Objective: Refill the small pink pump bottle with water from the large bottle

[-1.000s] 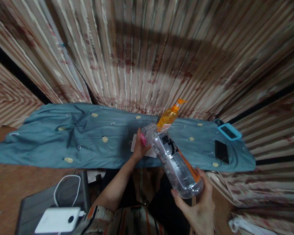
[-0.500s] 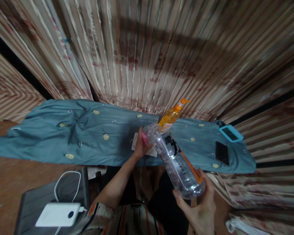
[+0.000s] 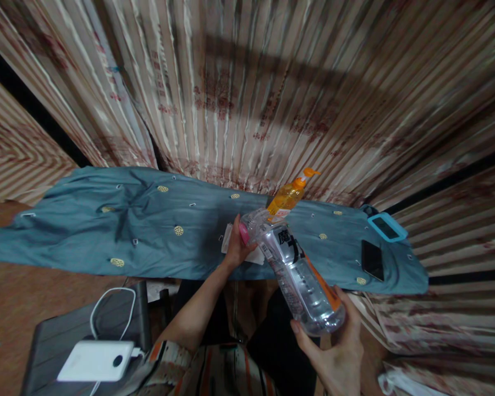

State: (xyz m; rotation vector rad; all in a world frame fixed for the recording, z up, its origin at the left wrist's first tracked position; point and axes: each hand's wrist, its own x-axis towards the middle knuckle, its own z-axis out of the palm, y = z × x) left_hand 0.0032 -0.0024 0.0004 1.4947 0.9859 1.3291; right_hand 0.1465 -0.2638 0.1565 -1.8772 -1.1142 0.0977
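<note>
A clear plastic bottle (image 3: 301,280) with a pink cap (image 3: 244,233) and an orange-and-black label is held tilted in front of me, its neck toward the upper left. My left hand (image 3: 236,247) is closed around the cap end. At the base, my right hand (image 3: 338,341) grips the bottle between thumb and fingers. Just behind the neck stands an orange pump bottle (image 3: 286,197) on the blue-green cloth. A white sheet or packet (image 3: 256,256) lies partly hidden under my left hand.
A patterned blue-green cloth (image 3: 148,220) covers the narrow table. At its right end lie a dark phone (image 3: 372,260) and a light-blue framed device (image 3: 388,226). Lower left, a white power bank (image 3: 94,360) with a cable rests on a dark stool (image 3: 49,341). Striped curtains (image 3: 239,110) hang behind.
Both hands keep hold of the clear bottle in nearly the same pose. The view has shifted very slightly.
</note>
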